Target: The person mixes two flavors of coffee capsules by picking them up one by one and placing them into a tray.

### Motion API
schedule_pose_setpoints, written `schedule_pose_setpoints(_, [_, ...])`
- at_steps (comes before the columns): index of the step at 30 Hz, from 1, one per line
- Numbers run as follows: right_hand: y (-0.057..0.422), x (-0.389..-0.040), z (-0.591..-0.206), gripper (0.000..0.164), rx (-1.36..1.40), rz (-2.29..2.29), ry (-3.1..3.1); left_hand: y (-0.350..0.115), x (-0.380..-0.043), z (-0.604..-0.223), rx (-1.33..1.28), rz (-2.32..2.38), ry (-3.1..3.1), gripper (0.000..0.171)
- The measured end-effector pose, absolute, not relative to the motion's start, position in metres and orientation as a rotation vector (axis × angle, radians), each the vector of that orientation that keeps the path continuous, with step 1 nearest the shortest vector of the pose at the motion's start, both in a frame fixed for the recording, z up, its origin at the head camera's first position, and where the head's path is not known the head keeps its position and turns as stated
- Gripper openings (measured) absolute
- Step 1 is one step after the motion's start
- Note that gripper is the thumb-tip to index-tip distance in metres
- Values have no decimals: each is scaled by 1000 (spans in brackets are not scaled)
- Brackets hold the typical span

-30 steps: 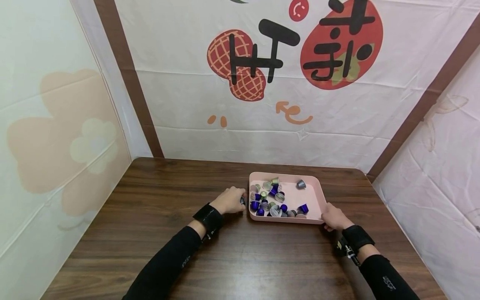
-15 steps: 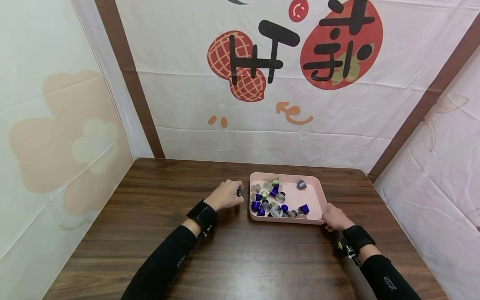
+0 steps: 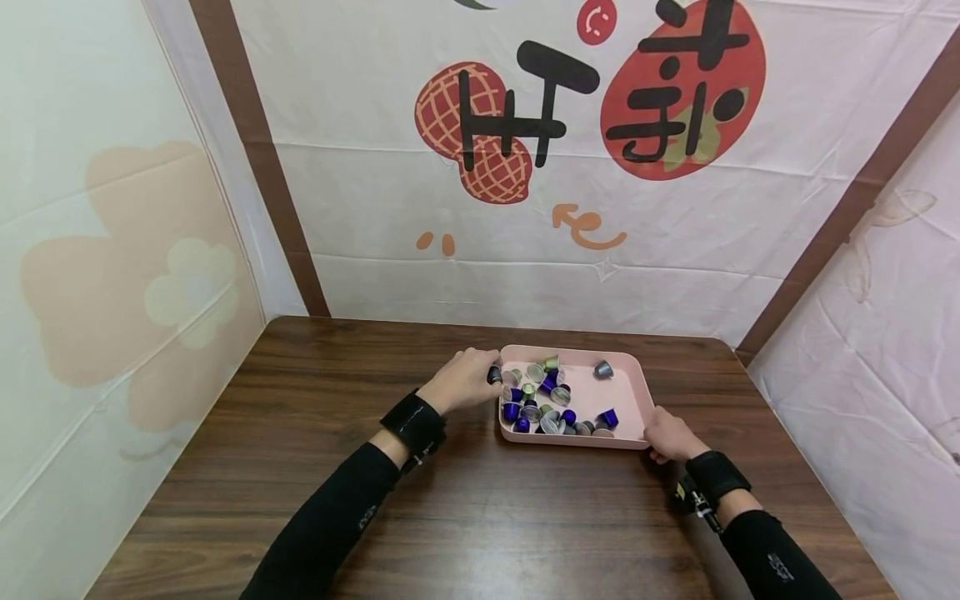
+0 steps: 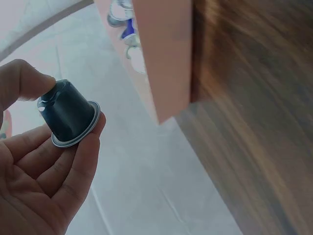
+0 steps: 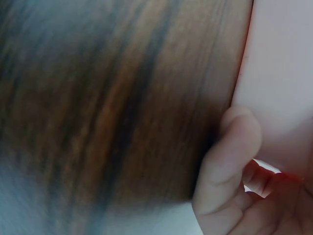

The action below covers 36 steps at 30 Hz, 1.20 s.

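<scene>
A dark blue-grey coffee capsule (image 4: 68,113) is pinched between the thumb and fingers of my left hand (image 3: 461,381). Its wide rim rests against the fingers and the thumb presses its narrow end. This hand is at the left edge of a pink tray (image 3: 615,390), near its far left corner. Coffee capsules (image 3: 547,382) in blue, green and silver lie mostly in the tray's left half and along its front. My right hand (image 3: 671,434) grips the tray's front right corner. In the right wrist view, its thumb (image 5: 239,142) presses the outer wall.
The tray stands on a brown wooden table (image 3: 480,517), toward the back. One grey-blue capsule (image 3: 603,369) lies apart at the tray's back right. A printed white cloth (image 3: 360,200) hangs behind the table, with pale cloths on both sides.
My left hand has lifted the capsule from beside the tray, drawn slightly left, then moved right and back to the tray's left edge. The right hand and tray have stayed put.
</scene>
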State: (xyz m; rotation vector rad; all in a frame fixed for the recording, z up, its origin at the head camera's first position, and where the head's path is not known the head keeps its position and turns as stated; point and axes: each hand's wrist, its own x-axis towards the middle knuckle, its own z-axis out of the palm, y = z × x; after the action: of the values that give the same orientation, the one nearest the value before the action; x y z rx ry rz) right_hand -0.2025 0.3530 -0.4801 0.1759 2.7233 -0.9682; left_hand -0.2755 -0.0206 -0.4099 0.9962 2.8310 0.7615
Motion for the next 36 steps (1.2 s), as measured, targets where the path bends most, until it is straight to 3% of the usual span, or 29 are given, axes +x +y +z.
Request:
schedule_pose_setpoints(15, [352,-203,-479,38,198,-948,2712,10,-273,-396,1070,757,2810,17])
schedule_pose_setpoints(21, [353,-203,-480,38,194,-967,2719,26,-275,-400,1171,758,2774,58])
schedule_pose_setpoints(23, [353,-203,-480,38,192,-966,2720,33,-277,-401,1212,722,2777,64])
schedule_pose_setpoints(25, [353,-203,-479,38,186,-961,2720,41,-278,-402,1246,641,2799,60])
schedule_pose_setpoints(31, [352,-203,-480,38,196,-941,2705,56,-279,-401,1292,509,2812,19])
schedule_pose_setpoints(36, [353,-205,-480,39,207,-928,2700,64,-279,-400,1255,558,2745,20])
